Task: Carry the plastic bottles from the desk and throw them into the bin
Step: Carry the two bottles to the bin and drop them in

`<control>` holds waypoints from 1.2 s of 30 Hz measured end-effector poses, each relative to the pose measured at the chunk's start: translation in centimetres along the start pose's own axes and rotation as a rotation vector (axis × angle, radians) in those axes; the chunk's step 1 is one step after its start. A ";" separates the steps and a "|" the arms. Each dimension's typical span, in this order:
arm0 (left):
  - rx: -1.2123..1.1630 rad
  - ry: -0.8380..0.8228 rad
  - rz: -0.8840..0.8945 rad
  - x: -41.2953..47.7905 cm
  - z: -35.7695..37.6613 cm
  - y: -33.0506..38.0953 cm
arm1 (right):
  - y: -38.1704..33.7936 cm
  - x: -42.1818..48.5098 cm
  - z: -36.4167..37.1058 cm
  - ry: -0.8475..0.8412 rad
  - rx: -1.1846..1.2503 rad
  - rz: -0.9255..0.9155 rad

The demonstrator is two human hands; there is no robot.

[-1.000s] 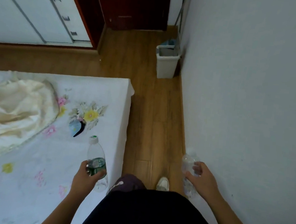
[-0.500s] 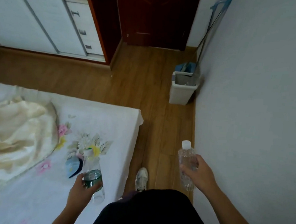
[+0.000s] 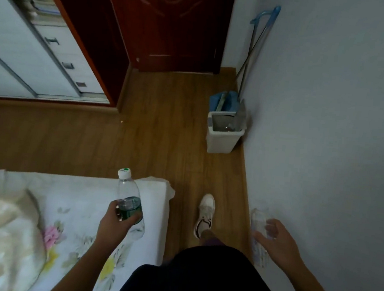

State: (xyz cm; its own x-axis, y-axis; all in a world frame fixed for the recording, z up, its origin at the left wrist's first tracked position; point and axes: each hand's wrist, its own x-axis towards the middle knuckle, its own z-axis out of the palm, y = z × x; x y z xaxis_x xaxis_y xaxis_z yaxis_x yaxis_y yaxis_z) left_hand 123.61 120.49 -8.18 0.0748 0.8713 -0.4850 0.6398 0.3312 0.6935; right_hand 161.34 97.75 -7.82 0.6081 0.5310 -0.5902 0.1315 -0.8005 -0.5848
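my left hand (image 3: 118, 222) is wrapped around a clear bottle with a green label (image 3: 129, 203), white cap up, held upright over the near corner of the bed (image 3: 154, 188). my right hand (image 3: 275, 241) grips a second clear bottle (image 3: 259, 224), blurred, fingers (image 3: 272, 225) curled loosely round its middle, close to the wall (image 3: 328, 135). the white bin (image 3: 222, 141) stands on the wood floor (image 3: 151, 141) ahead, against the wall, well apart from both bottles. a blue mop (image 3: 223, 100) leans just behind the bin. one white shoe (image 3: 205, 211) is on the floor between bed and wall.
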 end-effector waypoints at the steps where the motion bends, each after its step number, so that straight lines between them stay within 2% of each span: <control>1: 0.008 -0.001 -0.012 1.3 0.1 0.8 | -0.9 1.4 -0.1 0.000 0.014 0.011; 8: 0.021 0.068 -0.139 9.6 0.3 4.9 | -12.5 13.1 0.1 -0.102 -0.064 -0.051; 17: -0.053 0.119 -0.210 18.0 -1.3 10.4 | -32.9 24.6 1.1 -0.227 -0.104 -0.283; 21: -0.052 0.129 -0.219 24.1 -2.4 12.8 | -38.1 29.6 2.5 -0.246 -0.149 -0.280; 25: -0.103 0.075 -0.196 33.0 -3.1 16.3 | -42.1 34.7 3.1 -0.224 -0.143 -0.214; 28: -0.095 0.038 -0.159 40.2 -3.6 20.3 | -43.6 37.7 2.7 -0.142 -0.098 -0.118; 31: -0.078 -0.083 -0.096 46.8 -4.0 26.1 | -44.1 39.5 2.1 -0.045 -0.106 -0.037; 36: 0.093 -0.311 0.148 56.4 -2.5 34.9 | -44.3 40.2 0.9 0.093 -0.018 0.066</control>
State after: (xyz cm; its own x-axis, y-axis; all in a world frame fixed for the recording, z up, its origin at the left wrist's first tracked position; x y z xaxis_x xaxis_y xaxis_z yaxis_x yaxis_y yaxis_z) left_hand 148.29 182.07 -9.99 0.3917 0.7510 -0.5316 0.6706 0.1626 0.7238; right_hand 179.24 154.76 -6.16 0.6861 0.4490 -0.5725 0.1017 -0.8383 -0.5357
